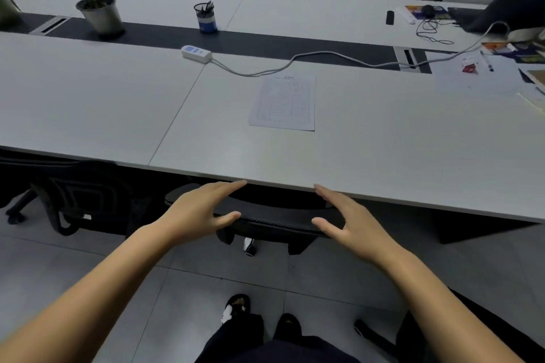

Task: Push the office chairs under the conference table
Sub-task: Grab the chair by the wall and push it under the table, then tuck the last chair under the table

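1. Your left hand (194,209) and right hand (351,218) are spread wide, gripping nothing.
2. The office chair backrest (274,219) sits between your fingers, its top under the conference table (383,138) edge.

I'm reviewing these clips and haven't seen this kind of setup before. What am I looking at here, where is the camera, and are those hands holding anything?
There is no machine: a person wears one wide-angle camera on the head, looking down at their own arms. The left hand and right hand are open at the top edge of a black office chair's backrest, already mostly under the conference table. Neither hand has closed a grip. On the table lie a printed sheet, a power strip, a pen cup and a potted plant.
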The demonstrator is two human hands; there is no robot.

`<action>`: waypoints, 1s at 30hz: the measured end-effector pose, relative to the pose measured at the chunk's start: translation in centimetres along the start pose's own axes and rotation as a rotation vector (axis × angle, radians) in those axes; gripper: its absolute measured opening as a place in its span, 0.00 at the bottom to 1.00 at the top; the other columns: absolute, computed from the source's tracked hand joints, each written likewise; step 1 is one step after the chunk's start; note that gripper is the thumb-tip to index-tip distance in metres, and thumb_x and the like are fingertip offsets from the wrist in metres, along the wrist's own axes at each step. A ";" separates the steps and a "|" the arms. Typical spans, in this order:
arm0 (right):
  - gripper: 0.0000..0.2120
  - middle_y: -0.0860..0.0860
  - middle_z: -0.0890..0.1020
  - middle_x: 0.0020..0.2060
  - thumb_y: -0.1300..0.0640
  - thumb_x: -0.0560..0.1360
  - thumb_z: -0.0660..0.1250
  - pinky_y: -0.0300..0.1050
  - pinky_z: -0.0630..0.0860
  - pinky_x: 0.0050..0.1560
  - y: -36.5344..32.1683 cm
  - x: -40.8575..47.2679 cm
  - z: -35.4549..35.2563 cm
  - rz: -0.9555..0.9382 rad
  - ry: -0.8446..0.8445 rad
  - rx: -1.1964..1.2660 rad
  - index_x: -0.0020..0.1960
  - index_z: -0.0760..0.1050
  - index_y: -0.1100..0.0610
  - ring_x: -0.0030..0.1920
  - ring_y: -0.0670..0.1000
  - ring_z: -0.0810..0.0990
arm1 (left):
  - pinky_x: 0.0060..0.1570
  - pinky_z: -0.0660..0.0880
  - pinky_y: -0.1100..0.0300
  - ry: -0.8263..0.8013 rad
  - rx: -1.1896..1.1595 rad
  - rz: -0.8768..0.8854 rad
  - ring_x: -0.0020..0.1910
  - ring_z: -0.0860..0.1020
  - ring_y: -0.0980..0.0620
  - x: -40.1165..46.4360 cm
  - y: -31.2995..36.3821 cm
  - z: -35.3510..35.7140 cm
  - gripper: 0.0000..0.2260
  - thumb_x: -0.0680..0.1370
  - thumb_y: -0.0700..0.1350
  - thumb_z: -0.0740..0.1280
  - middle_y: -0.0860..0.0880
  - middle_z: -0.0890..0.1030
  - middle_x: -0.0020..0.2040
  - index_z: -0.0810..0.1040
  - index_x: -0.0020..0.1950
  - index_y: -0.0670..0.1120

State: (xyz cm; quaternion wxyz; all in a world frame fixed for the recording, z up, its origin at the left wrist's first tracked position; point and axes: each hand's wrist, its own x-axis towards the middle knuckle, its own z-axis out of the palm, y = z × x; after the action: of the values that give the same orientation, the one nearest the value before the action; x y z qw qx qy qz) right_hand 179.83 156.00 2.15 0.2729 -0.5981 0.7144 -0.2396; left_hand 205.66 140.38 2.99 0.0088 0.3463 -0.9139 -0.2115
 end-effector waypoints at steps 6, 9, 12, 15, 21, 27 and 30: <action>0.23 0.39 0.77 0.60 0.49 0.73 0.67 0.36 0.70 0.62 -2.1 -5.5 -0.5 0.035 0.241 0.490 0.67 0.66 0.42 0.63 0.38 0.72 | 0.58 0.69 0.73 0.308 -0.496 0.015 0.59 0.73 0.68 -5.8 3.9 -0.2 0.24 0.71 0.58 0.62 0.69 0.74 0.61 0.65 0.67 0.63; 0.28 0.40 0.78 0.59 0.38 0.66 0.68 0.33 0.72 0.59 -2.8 -8.4 0.9 0.093 0.314 0.645 0.64 0.69 0.41 0.60 0.42 0.76 | 0.54 0.71 0.75 0.380 -0.649 -0.022 0.56 0.77 0.64 -8.0 5.0 0.6 0.23 0.70 0.56 0.63 0.65 0.77 0.58 0.69 0.66 0.62; 0.29 0.40 0.79 0.58 0.35 0.64 0.68 0.31 0.73 0.56 -3.1 -11.0 2.6 0.201 0.414 0.741 0.63 0.70 0.42 0.58 0.43 0.78 | 0.54 0.72 0.74 0.389 -0.770 -0.060 0.55 0.78 0.63 -9.0 5.2 1.2 0.22 0.68 0.57 0.63 0.64 0.79 0.56 0.70 0.63 0.65; 0.20 0.37 0.79 0.57 0.49 0.69 0.65 0.33 0.74 0.57 -3.8 -13.2 3.9 0.304 0.558 0.780 0.61 0.70 0.43 0.56 0.43 0.79 | 0.52 0.73 0.74 0.333 -0.849 -0.057 0.55 0.79 0.61 -8.8 5.4 2.1 0.20 0.68 0.57 0.64 0.61 0.81 0.55 0.72 0.61 0.65; 0.23 0.34 0.77 0.57 0.39 0.68 0.64 0.30 0.74 0.55 -7.4 -17.2 7.0 0.490 0.867 0.742 0.62 0.68 0.39 0.56 0.37 0.77 | 0.50 0.74 0.73 -0.014 -0.791 0.126 0.55 0.79 0.62 -7.6 5.7 4.0 0.26 0.75 0.36 0.66 0.63 0.80 0.54 0.72 0.59 0.68; 0.22 0.32 0.75 0.57 0.46 0.67 0.63 0.24 0.70 0.53 -12.9 -22.1 12.5 0.678 1.144 0.695 0.61 0.68 0.38 0.56 0.36 0.76 | 0.50 0.73 0.75 -0.283 -0.763 0.359 0.54 0.78 0.63 -8.0 7.0 4.4 0.24 0.75 0.37 0.66 0.64 0.80 0.55 0.71 0.60 0.66; 0.23 0.32 0.75 0.57 0.48 0.67 0.63 0.23 0.69 0.51 -15.0 -24.7 15.3 0.754 1.249 0.680 0.62 0.68 0.41 0.56 0.36 0.76 | 0.49 0.72 0.76 -0.392 -0.736 0.459 0.54 0.78 0.64 -9.4 8.3 5.2 0.21 0.71 0.46 0.65 0.64 0.80 0.54 0.72 0.59 0.67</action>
State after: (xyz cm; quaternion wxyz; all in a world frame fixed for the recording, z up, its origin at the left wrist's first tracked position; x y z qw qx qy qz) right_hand 204.40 177.51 3.52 0.0528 0.0434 0.7769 -0.6260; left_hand 206.69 153.92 2.74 0.0046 0.0627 -0.8156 -0.5752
